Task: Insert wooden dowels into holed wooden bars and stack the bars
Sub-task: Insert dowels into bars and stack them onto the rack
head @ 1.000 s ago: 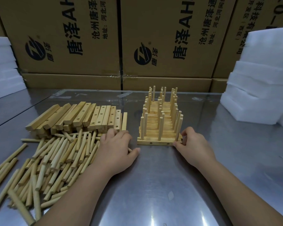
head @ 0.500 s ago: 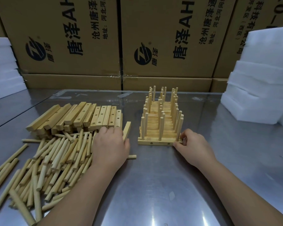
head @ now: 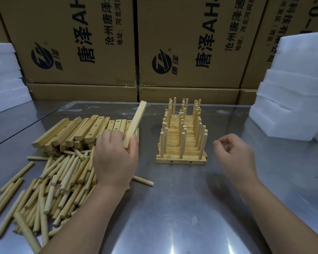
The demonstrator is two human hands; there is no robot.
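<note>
Aloft, slim square-edged wooden bar

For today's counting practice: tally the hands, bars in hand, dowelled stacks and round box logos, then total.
hands: 2 (left hand, right hand)
bar in hand: 1
stack: 1
logos: 2
total: 6

The left hand hid the lower end of its wooden bar. At eight o'clock, loose dowels ran off the edge. At three o'clock, the right hand showed blurred fingers.
</note>
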